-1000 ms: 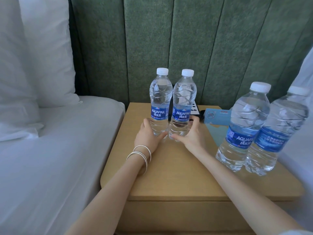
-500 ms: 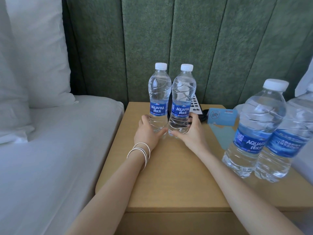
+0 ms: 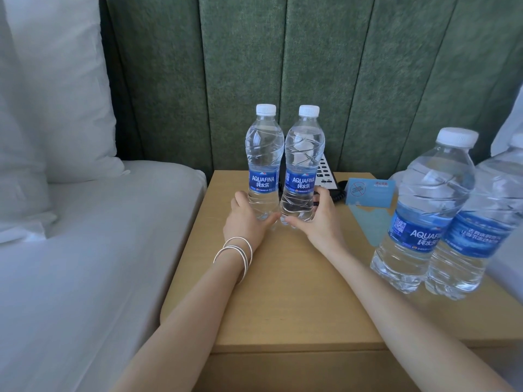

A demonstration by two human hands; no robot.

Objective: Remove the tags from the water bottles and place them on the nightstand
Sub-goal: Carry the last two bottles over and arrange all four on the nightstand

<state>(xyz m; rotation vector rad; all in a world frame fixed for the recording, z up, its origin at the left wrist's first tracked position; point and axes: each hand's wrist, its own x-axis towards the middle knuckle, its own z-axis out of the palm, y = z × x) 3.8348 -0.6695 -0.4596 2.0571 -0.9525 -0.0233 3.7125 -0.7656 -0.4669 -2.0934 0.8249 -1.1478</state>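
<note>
Two clear water bottles with blue labels and white caps stand upright side by side at the back of the wooden nightstand. My left hand grips the base of the left bottle. My right hand grips the base of the right bottle. Two more of the same bottles, one beside the other, stand close to the camera at the right. No tag shows on any bottle neck.
A blue no-smoking card stands behind my right hand, with a dark phone keypad behind the bottles. A white bed and pillow lie to the left. A green padded headboard backs the nightstand.
The view has shifted a little, so the two near bottles at the right sit closer and further right. Both hands stay on the bases of the two far bottles.
</note>
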